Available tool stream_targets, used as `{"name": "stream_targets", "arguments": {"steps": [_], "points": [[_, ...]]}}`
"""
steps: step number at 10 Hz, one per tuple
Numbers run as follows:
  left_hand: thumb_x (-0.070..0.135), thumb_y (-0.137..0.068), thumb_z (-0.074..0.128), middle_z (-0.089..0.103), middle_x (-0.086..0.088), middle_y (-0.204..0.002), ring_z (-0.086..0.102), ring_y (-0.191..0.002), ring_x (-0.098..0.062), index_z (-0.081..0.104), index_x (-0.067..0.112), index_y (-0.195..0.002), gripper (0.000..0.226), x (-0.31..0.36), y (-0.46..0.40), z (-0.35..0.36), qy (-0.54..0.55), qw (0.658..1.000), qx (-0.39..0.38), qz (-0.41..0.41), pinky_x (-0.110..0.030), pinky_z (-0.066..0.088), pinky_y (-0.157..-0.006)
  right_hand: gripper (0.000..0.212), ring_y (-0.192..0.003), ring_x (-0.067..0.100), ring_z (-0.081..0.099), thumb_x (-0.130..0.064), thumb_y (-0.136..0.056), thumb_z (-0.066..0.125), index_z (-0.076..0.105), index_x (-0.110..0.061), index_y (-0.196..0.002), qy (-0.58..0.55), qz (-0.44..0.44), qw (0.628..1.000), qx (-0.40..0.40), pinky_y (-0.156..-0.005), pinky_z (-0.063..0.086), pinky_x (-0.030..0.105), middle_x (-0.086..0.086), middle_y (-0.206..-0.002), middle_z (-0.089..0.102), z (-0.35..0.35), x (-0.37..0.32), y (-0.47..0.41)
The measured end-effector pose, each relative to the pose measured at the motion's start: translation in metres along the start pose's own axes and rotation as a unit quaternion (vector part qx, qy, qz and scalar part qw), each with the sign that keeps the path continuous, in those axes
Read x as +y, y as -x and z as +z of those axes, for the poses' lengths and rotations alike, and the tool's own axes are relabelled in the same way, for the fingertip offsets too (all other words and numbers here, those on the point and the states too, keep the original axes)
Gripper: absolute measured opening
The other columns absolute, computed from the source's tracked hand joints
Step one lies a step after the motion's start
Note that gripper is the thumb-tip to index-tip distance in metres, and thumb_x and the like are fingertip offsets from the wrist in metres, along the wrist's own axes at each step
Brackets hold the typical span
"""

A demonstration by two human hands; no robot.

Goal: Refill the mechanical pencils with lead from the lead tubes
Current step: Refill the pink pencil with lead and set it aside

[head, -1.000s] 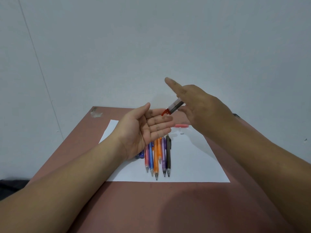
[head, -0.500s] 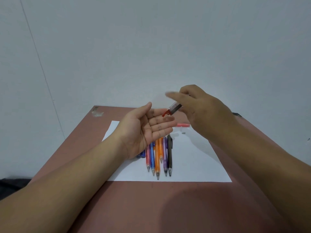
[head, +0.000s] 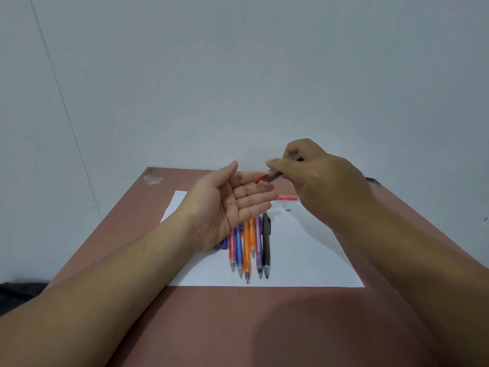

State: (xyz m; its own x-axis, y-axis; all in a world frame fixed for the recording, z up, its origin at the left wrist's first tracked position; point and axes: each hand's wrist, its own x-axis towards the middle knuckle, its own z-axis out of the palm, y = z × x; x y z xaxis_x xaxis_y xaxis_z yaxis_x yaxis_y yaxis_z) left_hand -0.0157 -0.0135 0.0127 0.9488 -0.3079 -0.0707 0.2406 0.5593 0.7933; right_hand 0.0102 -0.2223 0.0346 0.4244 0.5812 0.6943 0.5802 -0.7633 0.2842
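While your left hand (head: 232,205) lies palm up over the table with its fingers straight and close together and nothing gripped in it, your right hand (head: 321,181) is up beside it, pinching a small clear plastic lead tube with a red end (head: 270,176) between the thumb and the curled fingers. That tube tilts down to the left, and its red end sits just over the fingertips (head: 258,182) of your open left hand, very near them; you cannot tell if it touches. Under your left hand, a row of plastic mechanical pencils (head: 248,245) lies side by side on a white sheet of paper (head: 304,250), with their tips toward you: a pink one, a blue one, a long orange one, a short orange one, a purple one and a black one (head: 266,247) at the right end. A small dark blue tube (head: 221,245) peeks out from under your left wrist, just left of the pink pencil. Farther back on the paper, near your right hand, lies a small pink stick-shaped thing (head: 287,197), and just in front of it is a tiny grey bit (head: 288,208). All of it lies on the reddish-brown table (head: 211,327), which meets a plain pale wall (head: 238,75)
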Motion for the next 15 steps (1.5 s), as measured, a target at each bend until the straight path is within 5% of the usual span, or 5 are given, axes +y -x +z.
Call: {"name": "stream_targets", "arguments": {"steps": [4,5,9,11,15], "points": [[0.037,-0.106,0.041,0.068,-0.030,-0.119,0.069,-0.110,-0.042,0.060,-0.007,-0.125,0.052,0.000,0.000,0.000,-0.001,1.000,0.000,0.001,-0.048,0.053,-0.097,0.091,-0.049,0.017,0.038,-0.003,-0.089,0.073,0.023,-0.029,-0.160,0.034,0.033,0.999,-0.008,-0.037,0.043,0.031,0.000,-0.099,0.055,0.000,-0.003,0.001],[0.037,-0.106,0.040,0.068,-0.028,-0.121,0.069,-0.111,-0.041,0.060,-0.006,-0.127,0.052,0.000,0.000,-0.001,-0.003,1.000,-0.007,0.000,-0.047,0.054,-0.096,0.076,-0.056,0.021,0.051,0.006,-0.078,0.078,0.055,-0.022,-0.145,0.022,0.001,1.000,-0.019,-0.046,0.038,0.023,0.005,-0.107,0.062,0.001,0.000,0.002],[0.038,-0.107,0.040,0.069,-0.029,-0.119,0.069,-0.110,-0.041,0.059,-0.006,-0.127,0.053,0.000,0.000,0.000,-0.008,1.000,0.001,-0.002,-0.048,0.053,-0.097,0.104,-0.052,0.016,0.034,0.000,-0.087,0.073,0.009,-0.033,-0.162,0.054,0.036,0.998,-0.015,-0.037,0.038,0.030,-0.002,-0.102,0.055,0.000,-0.001,0.003],[0.037,-0.107,0.039,0.068,-0.027,-0.122,0.068,-0.113,-0.041,0.059,-0.006,-0.128,0.052,-0.001,0.000,-0.001,-0.007,1.000,-0.010,-0.001,-0.047,0.054,-0.097,0.072,-0.059,0.024,0.055,0.009,-0.076,0.076,0.061,-0.023,-0.138,0.029,-0.036,0.999,-0.026,-0.045,0.046,0.029,0.005,-0.110,0.063,0.003,0.007,0.004],[0.038,-0.106,0.040,0.067,-0.030,-0.122,0.067,-0.113,-0.043,0.057,-0.008,-0.129,0.054,0.000,-0.001,-0.001,-0.003,1.000,-0.005,-0.008,-0.049,0.053,-0.097,0.088,-0.052,0.017,0.042,0.001,-0.082,0.077,0.038,-0.023,-0.156,0.037,0.019,0.999,-0.018,-0.041,0.036,0.025,0.002,-0.103,0.060,-0.004,0.002,-0.001]]}}
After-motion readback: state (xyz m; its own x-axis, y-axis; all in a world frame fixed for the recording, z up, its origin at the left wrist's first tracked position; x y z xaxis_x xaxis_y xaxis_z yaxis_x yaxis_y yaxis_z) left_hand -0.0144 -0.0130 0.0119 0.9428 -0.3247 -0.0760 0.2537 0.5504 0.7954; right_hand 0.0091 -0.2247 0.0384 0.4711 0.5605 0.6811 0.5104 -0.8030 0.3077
